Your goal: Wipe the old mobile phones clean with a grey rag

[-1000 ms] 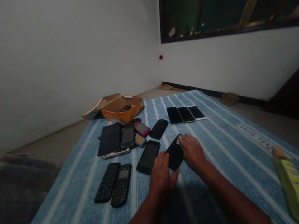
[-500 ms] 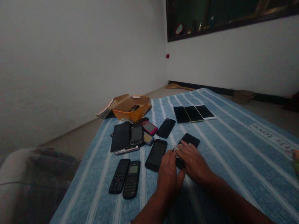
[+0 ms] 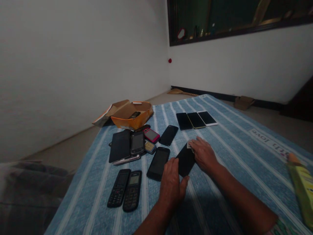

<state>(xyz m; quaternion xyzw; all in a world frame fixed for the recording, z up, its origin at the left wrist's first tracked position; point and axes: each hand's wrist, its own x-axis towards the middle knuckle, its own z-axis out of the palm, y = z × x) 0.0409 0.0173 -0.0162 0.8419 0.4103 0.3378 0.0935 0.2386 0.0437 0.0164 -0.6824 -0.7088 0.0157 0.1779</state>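
Since the earlier frame, left hand (image 3: pixel 171 184) and right hand (image 3: pixel 202 155) drawn apart, no longer bunched together over the black phone (image 3: pixel 186 160), and that phone swung to a slant, top end toward 1 o'clock. Now the phone between the two hands on the striped blue cloth (image 3: pixel 234 169), near the cloth's middle. Left hand at 7 o'clock from the phone, fingers against its lower left edge; right hand at 2 o'clock, fingertips (image 3: pixel 195 142) on its top end, beside a pale scrap (image 3: pixel 189 145) lying on the phone. Hands apart from each other, each touching the phone; firm grip or light touch impossible to tell. Just beside the left hand, at 9 o'clock from the phone, a second phone (image 3: pixel 158 163). At 11 o'clock, a slim phone (image 3: pixel 168 135). At 12 to 1 o'clock, three smartphones side by side (image 3: pixel 196 120). At 10 o'clock, a heap of phones (image 3: pixel 132 145), one with a pink case (image 3: pixel 151 135). At 8 o'clock, two keypad phones (image 3: pixel 126 191), close together. Farther off at 11 o'clock, an orange box (image 3: pixel 132 120) with a phone (image 3: pixel 134 115) inside. At 4 o'clock, on the cloth's edge, a yellow-green carton (image 3: pixel 303 192).
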